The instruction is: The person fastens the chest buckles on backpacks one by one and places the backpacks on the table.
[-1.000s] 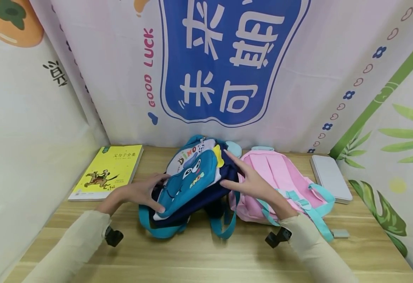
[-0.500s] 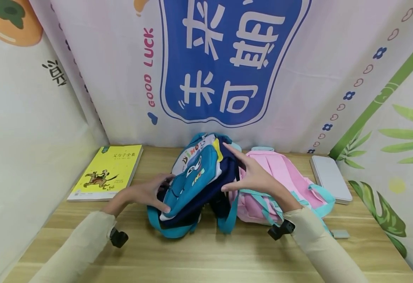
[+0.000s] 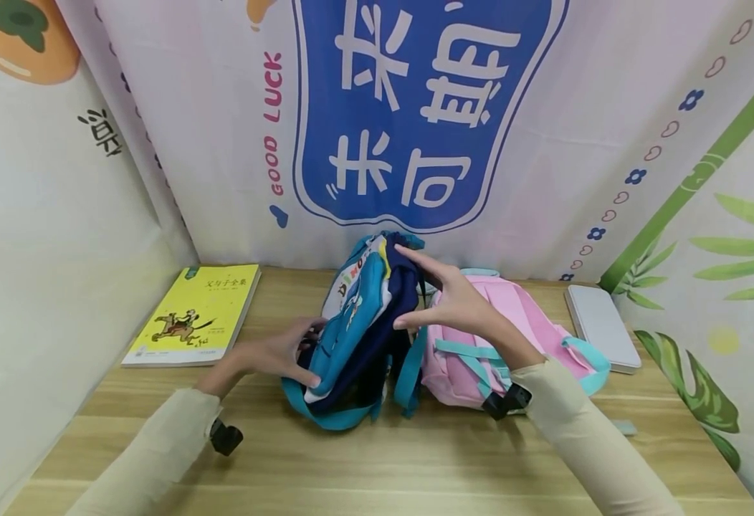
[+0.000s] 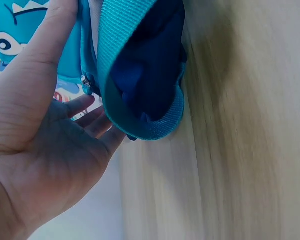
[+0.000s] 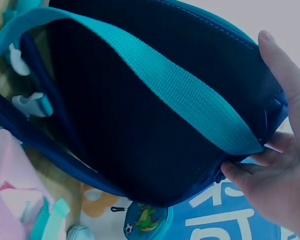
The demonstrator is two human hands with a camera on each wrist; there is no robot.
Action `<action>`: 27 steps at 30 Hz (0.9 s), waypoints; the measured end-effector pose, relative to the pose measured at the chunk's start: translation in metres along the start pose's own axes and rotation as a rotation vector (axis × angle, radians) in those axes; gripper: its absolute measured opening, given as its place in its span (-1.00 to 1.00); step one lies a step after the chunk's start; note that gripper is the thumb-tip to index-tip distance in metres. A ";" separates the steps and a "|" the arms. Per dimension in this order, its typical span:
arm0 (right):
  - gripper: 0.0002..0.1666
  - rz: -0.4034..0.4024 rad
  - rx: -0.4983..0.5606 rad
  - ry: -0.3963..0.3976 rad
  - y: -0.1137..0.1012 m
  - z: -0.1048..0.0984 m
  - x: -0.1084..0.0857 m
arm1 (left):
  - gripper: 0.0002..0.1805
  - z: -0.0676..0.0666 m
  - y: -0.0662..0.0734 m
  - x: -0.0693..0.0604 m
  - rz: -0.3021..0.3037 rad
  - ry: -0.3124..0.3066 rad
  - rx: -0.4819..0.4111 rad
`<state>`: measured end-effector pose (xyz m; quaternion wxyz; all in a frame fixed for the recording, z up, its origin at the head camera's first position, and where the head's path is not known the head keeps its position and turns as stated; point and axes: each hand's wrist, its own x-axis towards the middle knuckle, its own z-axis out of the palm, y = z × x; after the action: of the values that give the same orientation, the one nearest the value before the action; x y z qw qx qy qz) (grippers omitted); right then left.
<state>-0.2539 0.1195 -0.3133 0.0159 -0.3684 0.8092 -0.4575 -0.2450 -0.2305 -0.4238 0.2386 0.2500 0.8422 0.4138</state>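
A small dinosaur backpack (image 3: 345, 337) in teal and navy, with a yellow trim, is tilted up on the table. My left hand (image 3: 277, 355) grips its lower left corner, thumb on the teal front pocket. In the left wrist view, a teal strap (image 4: 107, 65) loops down beside the left fingers. My right hand (image 3: 461, 304) holds the bag's upper right side, thumb and fingers spread around it. The right wrist view shows the bag's dark back panel (image 5: 140, 115) crossed by a teal strap. Some left fingertips are hidden against the bag.
A pink backpack (image 3: 512, 308) with mint straps lies right of the dinosaur bag, close to it. A yellow book (image 3: 203, 308) lies at the left and a white flat case (image 3: 603, 326) at the far right. A printed curtain (image 3: 209, 129) hangs behind the table.
The dinosaur backpack has turned further onto its edge, its front facing more to the left and its top rising toward the curtain. Both hands have moved with it.
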 end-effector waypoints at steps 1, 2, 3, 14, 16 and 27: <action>0.22 -0.007 -0.004 0.005 -0.001 0.000 0.001 | 0.23 0.001 0.000 0.001 0.010 0.001 -0.008; 0.21 -0.013 -0.007 0.010 -0.003 0.000 0.002 | 0.23 0.002 0.000 0.002 0.021 0.000 -0.013; 0.19 -0.020 -0.009 0.015 -0.004 0.000 0.004 | 0.23 0.003 0.000 0.003 0.032 0.001 -0.016; 0.16 -0.079 -0.060 0.047 -0.021 -0.001 0.018 | 0.23 0.018 -0.002 0.018 0.170 0.002 -0.079; 0.14 -0.086 -0.067 0.053 -0.024 -0.001 0.021 | 0.23 0.022 -0.001 0.022 0.190 0.008 -0.083; 0.13 -0.140 -0.108 0.040 -0.041 0.008 0.037 | 0.33 0.035 0.002 0.032 0.363 0.015 -0.096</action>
<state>-0.2536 0.0784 -0.2754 -0.0523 -0.4151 0.8050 -0.4207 -0.2475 -0.1890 -0.4475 0.1656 0.3832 0.7642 0.4917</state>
